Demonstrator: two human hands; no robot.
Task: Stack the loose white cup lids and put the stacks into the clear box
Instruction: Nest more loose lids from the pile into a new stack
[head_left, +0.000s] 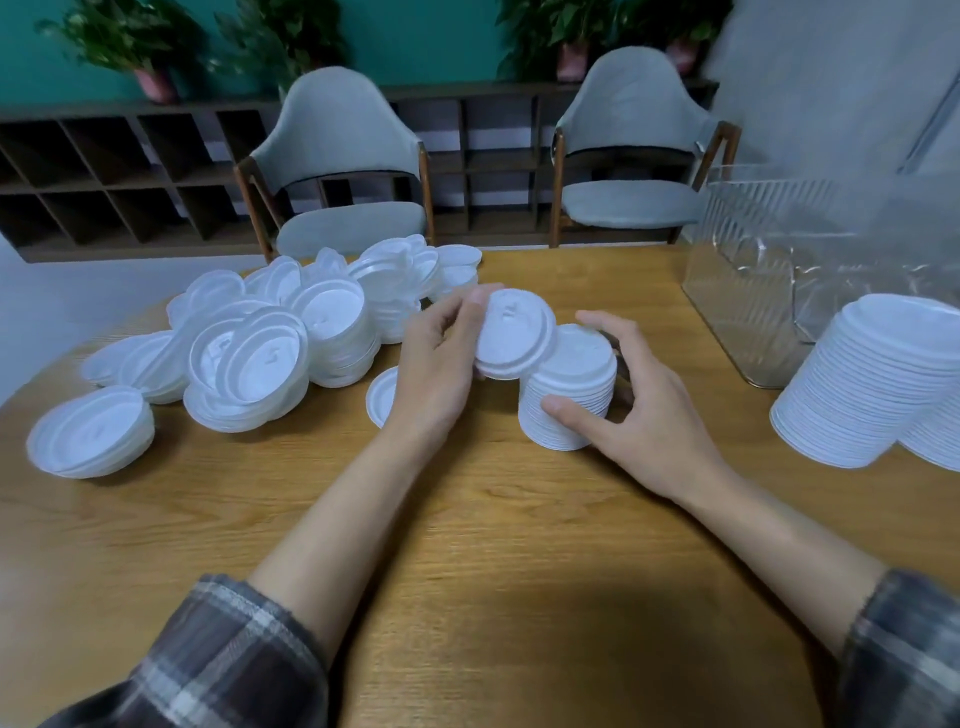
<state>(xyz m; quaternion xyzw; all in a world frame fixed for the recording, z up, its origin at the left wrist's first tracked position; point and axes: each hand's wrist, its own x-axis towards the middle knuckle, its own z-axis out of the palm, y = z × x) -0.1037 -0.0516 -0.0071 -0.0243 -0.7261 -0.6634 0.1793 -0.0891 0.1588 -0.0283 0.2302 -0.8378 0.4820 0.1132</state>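
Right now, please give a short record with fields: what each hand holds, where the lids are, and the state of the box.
left hand: pinches one lid, tilted, at the top of the small stack
right hand: grips the small stack, which stands on the table
loose lids: pile on the table's left part
clear box: far right, no white lids visible inside
tall stack: on the table, near the clear box
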